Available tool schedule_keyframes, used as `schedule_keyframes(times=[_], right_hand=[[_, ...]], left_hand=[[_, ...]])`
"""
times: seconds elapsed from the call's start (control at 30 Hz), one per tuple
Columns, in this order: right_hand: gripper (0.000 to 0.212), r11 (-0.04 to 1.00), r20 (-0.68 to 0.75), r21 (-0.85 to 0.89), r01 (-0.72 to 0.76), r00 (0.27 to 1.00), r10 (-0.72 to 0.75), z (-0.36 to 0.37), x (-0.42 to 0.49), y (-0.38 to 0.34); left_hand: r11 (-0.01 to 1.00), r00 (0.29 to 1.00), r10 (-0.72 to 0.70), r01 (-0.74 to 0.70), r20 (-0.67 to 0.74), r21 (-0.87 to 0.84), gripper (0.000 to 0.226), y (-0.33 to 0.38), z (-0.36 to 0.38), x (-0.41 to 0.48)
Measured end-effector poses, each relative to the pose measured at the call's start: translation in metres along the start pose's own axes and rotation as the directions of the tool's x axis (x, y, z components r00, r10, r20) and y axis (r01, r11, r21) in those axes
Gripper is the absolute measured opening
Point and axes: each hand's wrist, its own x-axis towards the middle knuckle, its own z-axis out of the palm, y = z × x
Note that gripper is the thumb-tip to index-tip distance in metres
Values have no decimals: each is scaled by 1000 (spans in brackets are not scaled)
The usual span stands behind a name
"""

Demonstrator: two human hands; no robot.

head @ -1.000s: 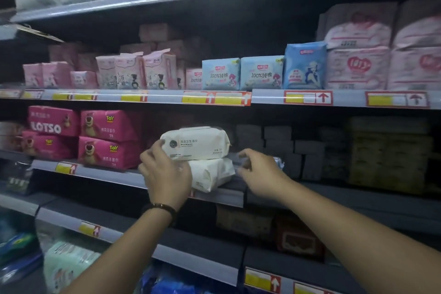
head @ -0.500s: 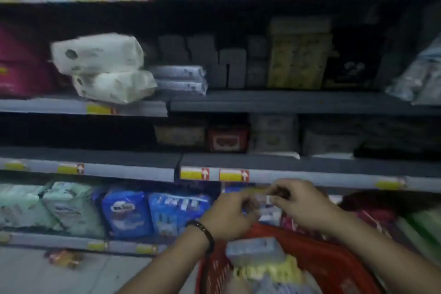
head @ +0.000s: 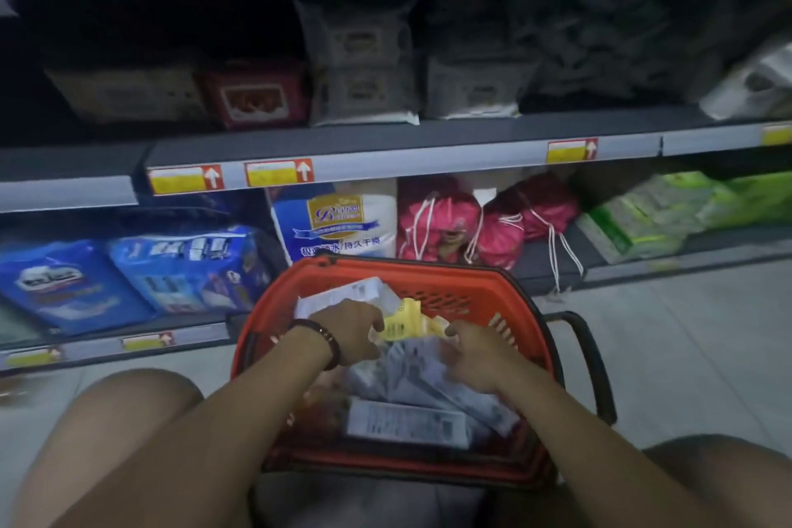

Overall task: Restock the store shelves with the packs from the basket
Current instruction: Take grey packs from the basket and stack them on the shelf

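A red basket stands on the floor between my knees, filled with several white and grey packs and a yellow pack near the top. My left hand, with a dark bracelet on its wrist, is inside the basket with its fingers closed on the left end of the yellow pack. My right hand lies over the grey packs, and its fingertips touch the right end of the yellow pack. Motion blur hides its grip.
Bottom shelf behind the basket holds blue packs, a white and blue pack, pink drawstring bags and green packs. The shelf above holds dim grey and red packs. The basket's black handle hangs right. Tiled floor lies right.
Both hands have left the white packs on the upper shelf and dropped into the basket. My view has tilted down from the middle shelves to the floor.
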Motion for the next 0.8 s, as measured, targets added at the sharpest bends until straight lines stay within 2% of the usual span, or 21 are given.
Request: schedule_keyframes(times=[0.07, 0.17, 0.27, 0.33, 0.4, 0.5, 0.57, 0.6, 0.63, 0.7, 0.73, 0.8], right_hand=[[88, 997, 91, -59, -40, 995, 45, 9, 6, 11], [121, 995, 184, -20, -94, 978, 96, 10, 12, 26], [113, 991, 242, -1, -136, 961, 132, 15, 18, 41], [107, 991, 231, -9, -131, 964, 129, 21, 23, 48], [110, 995, 194, 15, -95, 977, 90, 25, 26, 51], [102, 994, 23, -78, 73, 997, -71, 15, 22, 34], [89, 982, -130, -75, 176, 974, -184, 4, 17, 19], [85, 977, -177, -23, 212, 961, -212, -2, 14, 12], [84, 972, -204, 27, 232, 954, -222, -5, 12, 7], [91, 960, -258, 74, 270, 935, -243, -12, 7, -2], [95, 956, -279, 82, 281, 927, -249, -13, 5, -5], [98, 944, -304, 106, 313, 914, -269, -12, 3, -11]], left_hand=[[1000, 999, 14, -13, 37, -8, 54, 5, 6, 6], [999, 998, 44, -44, 44, -3, 51, 11, 13, 10], [997, 997, 71, -70, 23, -17, 44, 13, 17, 10], [997, 997, 69, -69, 16, -23, 46, 10, 18, 9], [998, 998, 46, -45, 35, -37, 54, 7, 18, 6], [994, 999, 8, -3, 53, -111, 51, 7, 14, 0], [971, 1000, -11, 16, 23, -239, 49, 13, 7, -8], [929, 999, -34, 40, 23, -368, 53, 19, 2, -13], [832, 996, -65, 84, 53, -549, 57, 25, -1, -18], [519, 990, -73, 142, 122, -843, 58, 36, -9, -27], [416, 992, -59, 127, 112, -901, 50, 40, -11, -28], [346, 996, -83, 44, 16, -937, 32, 42, -10, -29]])
